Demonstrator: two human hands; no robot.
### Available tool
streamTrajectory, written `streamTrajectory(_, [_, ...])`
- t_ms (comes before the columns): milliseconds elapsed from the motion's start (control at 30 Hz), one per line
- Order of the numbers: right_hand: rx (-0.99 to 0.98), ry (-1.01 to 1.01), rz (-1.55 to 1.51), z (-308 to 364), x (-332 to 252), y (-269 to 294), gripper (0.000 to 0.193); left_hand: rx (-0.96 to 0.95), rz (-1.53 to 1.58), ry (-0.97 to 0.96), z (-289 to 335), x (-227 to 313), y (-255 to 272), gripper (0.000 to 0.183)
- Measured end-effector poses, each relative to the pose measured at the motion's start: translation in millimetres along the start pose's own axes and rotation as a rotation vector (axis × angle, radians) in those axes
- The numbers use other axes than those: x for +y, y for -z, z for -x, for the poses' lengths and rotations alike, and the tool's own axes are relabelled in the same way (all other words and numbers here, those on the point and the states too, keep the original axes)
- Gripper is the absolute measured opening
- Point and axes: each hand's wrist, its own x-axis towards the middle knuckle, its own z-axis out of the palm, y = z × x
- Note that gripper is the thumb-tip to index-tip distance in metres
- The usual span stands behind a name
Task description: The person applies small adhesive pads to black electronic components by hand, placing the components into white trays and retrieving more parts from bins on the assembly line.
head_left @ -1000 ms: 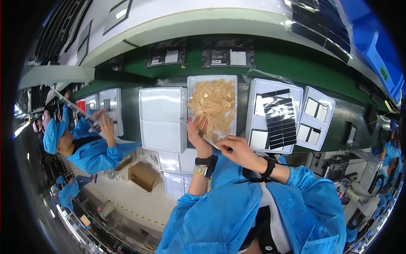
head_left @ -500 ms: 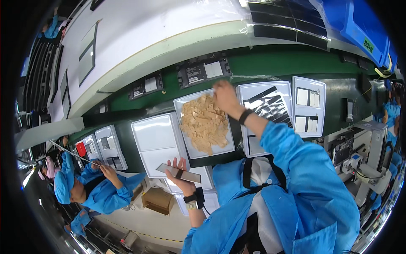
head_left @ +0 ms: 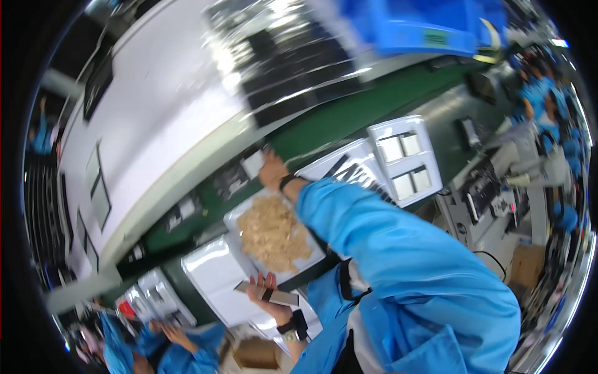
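My left hand (head_left: pixel 272 303) lies palm up in front of the trays and holds a flat, pale rectangular panel (head_left: pixel 281 297) with a dark band across it. My right hand (head_left: pixel 272 171) reaches over the far end of a white tray (head_left: pixel 232 219) heaped with small tan pieces (head_left: pixel 274 234). Its bent fingers are beside the right end of a dark, flat electronic unit (head_left: pixel 232 181) with a white area, lying on the green surface. Blur hides whether they grip or touch it.
A white tray (head_left: pixel 212 274) lies left of the tan pieces. To the right are a tray of black strips (head_left: pixel 358 165) and a tray of pale panels (head_left: pixel 381 132). Plastic-wrapped dark sheets (head_left: pixel 299 75) and a blue bin (head_left: pixel 411 28) lie beyond. Another person's hands (head_left: pixel 177 336) are at lower left.
The whole view has turned and shifted, blurring the scene. My right hand has moved from the tray's far corner to the electronic unit's right end. My left hand still holds the panel.
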Motion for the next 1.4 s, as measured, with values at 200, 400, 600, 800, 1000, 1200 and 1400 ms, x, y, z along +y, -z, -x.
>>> streamTrajectory(200, [-0.219, 0.268, -0.468, 42.2, 27.4, 89.1, 0.034, -0.155, -0.174, -0.017, 3.8, 11.1, -76.5, 0.077])
streamTrajectory(400, [-0.118, 0.271, -1.325, 248.3, 82.5, 201.4, 0.047, -0.675, -0.861, -0.196, 0.6, -9.0, -120.9, 0.081])
streamTrajectory(600, [0.126, -0.235, -1.412, 403.4, 216.1, 171.5, 0.036, -1.457, -1.431, -0.444, 89.4, -86.3, -259.9, 0.101])
streamTrajectory(800, [0.575, -0.813, -1.704, 424.3, 345.5, 113.1, 0.022, -1.335, -1.247, -0.091, 61.0, -173.8, -283.6, 0.073])
streamTrajectory(1000, [1.093, -0.902, -1.641, 320.1, 516.8, 104.4, 0.018, -0.965, -0.703, 0.422, -17.3, -192.7, -305.6, 0.074])
streamTrajectory(1200, [1.160, -1.074, -1.255, 164.7, 688.0, 93.1, 0.027, -0.876, -0.714, 0.380, 26.4, -150.2, -308.0, 0.077])
streamTrajectory(1400, [1.171, -1.347, -0.981, 39.2, 757.0, 111.2, 0.036, -0.682, -0.902, 0.322, 55.9, -97.6, -281.4, 0.083])
